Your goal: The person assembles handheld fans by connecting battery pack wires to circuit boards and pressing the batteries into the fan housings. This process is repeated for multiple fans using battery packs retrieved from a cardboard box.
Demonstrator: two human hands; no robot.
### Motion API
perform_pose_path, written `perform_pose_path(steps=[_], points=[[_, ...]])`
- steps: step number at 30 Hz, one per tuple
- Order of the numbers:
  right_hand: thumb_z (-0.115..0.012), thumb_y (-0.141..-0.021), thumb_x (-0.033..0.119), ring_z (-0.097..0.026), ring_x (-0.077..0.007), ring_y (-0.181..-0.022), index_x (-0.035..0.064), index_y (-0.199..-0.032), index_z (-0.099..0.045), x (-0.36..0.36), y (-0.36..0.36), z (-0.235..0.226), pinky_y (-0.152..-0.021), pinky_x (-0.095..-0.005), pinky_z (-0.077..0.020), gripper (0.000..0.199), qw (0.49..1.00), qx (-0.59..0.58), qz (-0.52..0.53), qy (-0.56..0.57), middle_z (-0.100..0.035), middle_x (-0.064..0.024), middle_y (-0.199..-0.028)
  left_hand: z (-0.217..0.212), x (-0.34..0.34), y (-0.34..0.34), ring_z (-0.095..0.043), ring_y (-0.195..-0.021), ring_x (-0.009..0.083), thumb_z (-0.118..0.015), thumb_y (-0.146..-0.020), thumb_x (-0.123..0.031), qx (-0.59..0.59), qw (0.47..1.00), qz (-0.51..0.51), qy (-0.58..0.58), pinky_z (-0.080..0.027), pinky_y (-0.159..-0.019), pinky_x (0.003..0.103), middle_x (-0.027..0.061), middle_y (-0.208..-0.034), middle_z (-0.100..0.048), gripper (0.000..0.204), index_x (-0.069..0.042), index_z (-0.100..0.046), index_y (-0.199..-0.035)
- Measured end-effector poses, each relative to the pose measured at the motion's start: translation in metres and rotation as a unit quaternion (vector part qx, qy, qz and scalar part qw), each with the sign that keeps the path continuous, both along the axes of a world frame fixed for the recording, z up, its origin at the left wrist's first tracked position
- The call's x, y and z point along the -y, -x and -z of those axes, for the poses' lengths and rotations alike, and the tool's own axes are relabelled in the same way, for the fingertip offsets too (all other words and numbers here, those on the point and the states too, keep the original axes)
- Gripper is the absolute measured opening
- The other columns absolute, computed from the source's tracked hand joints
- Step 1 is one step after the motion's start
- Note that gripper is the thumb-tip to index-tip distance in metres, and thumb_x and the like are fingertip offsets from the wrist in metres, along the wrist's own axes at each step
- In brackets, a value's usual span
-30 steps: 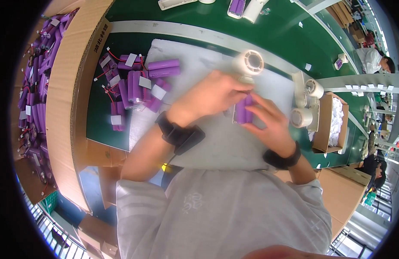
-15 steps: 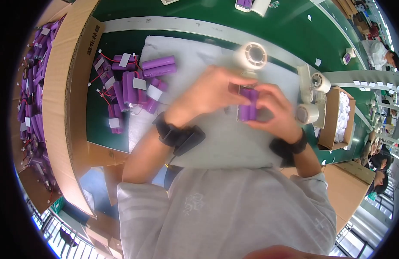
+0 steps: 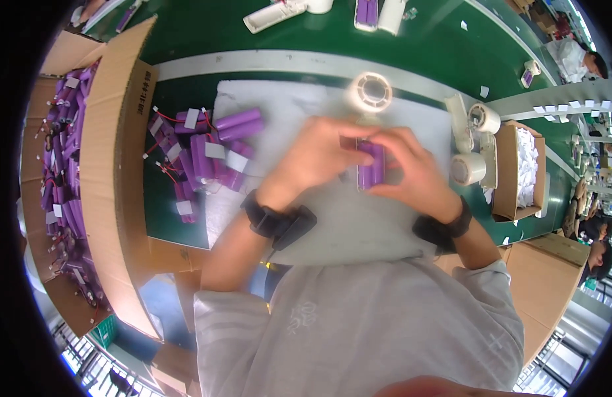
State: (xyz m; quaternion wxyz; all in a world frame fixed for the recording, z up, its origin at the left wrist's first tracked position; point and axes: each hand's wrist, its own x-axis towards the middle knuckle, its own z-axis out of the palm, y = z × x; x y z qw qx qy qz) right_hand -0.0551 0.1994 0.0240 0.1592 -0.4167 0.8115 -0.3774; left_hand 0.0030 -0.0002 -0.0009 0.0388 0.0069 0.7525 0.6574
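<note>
A white handheld fan housing (image 3: 374, 91), its round head pointing away from me, lies in the middle of the pale foam mat. In its open handle sits a purple two-cell battery pack (image 3: 371, 173). My left hand (image 3: 314, 157) is closed at the handle's upper end, its thumb pressed near the top of the pack. My right hand (image 3: 417, 171) wraps the handle from the right, fingertips at the pack's top and thumb at its lower side. The fingers hide the area between pack and fan head. A heap of purple battery packs (image 3: 203, 153) with red wires and white pads lies to the left.
A cardboard box (image 3: 124, 178) full of purple packs stands at the left. White fan parts (image 3: 468, 169) lie at the mat's right edge, beside a small carton (image 3: 501, 192) of white pieces. More fan housings (image 3: 367, 14) rest beyond the metal rail (image 3: 273, 61). Co-workers sit far right.
The whole view has shifted, so the bench sits lower in it. My right fingers have come closer to my left ones over the top of the battery pack. Both hands stay at the handle.
</note>
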Motion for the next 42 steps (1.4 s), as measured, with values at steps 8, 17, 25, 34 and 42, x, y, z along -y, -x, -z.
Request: perform_pose_path(steps=[8, 17, 25, 34, 42], points=[[-0.086, -0.063, 0.02, -0.064, -0.0251, -0.096, 0.0035, -0.119, -0.06, -0.01, -0.005, 0.014, -0.077, -0.0357, -0.0574, 0.064, 0.979, -0.189, -0.073, -0.006, -0.055, -0.0084, -0.118, 0.009, 0.0, -0.001, -0.065, -0.075, 0.0088, -0.081, -0.074, 0.0, -0.003, 1.0, -0.004, 0.015, -0.053, -0.071, 0.028, 0.0079, -0.089, -0.074, 0.049, -0.011, -0.07, -0.12], [-0.084, -0.066, 0.02, -0.063, -0.037, -0.102, 0.0017, -0.126, -0.057, 0.006, 0.003, 0.009, -0.084, -0.0397, -0.0549, 0.068, 0.974, -0.205, 0.005, -0.093, -0.055, -0.0174, -0.125, 0.009, -0.007, 0.003, -0.066, -0.072, 0.0098, -0.074, -0.081, -0.004, -0.015, 0.994, -0.093, 0.05, -0.054, -0.069, 0.028, 0.0079, -0.084, -0.072, 0.048, -0.012, -0.064, -0.128], [-0.074, -0.079, 0.021, -0.066, -0.043, -0.084, -0.0045, -0.111, -0.059, 0.02, 0.133, 0.017, -0.077, -0.0468, -0.0554, 0.044, 0.894, -0.363, 0.248, -0.082, -0.06, -0.0254, -0.109, 0.023, -0.007, 0.006, -0.068, -0.07, 0.0141, -0.072, -0.085, -0.009, -0.037, 0.991, -0.091, 0.089, -0.055, -0.068, 0.029, 0.0093, -0.092, -0.072, 0.037, -0.01, -0.066, -0.122], [-0.073, -0.078, 0.044, -0.067, -0.0382, -0.097, -0.003, -0.107, -0.069, 0.077, 0.283, 0.071, -0.084, -0.0448, -0.0517, 0.055, 0.918, -0.082, 0.353, -0.161, -0.069, -0.0247, -0.103, 0.04, 0.003, 0.014, -0.069, -0.071, 0.0167, -0.07, -0.086, -0.011, -0.089, 0.983, -0.101, 0.128, -0.055, -0.068, 0.031, 0.0103, -0.09, -0.073, 0.025, -0.008, -0.07, -0.11], [-0.07, -0.073, 0.016, -0.069, -0.0329, -0.077, -0.0008, -0.1, -0.067, -0.019, 0.363, 0.061, -0.071, -0.0406, -0.0525, 0.032, 0.893, -0.171, 0.374, 0.181, -0.07, -0.0182, -0.081, 0.037, -0.013, 0.021, -0.069, -0.071, 0.021, -0.067, -0.088, -0.013, -0.12, 0.98, -0.079, 0.138, -0.056, -0.069, 0.033, 0.0143, -0.09, -0.072, 0.021, -0.006, -0.07, -0.108]])
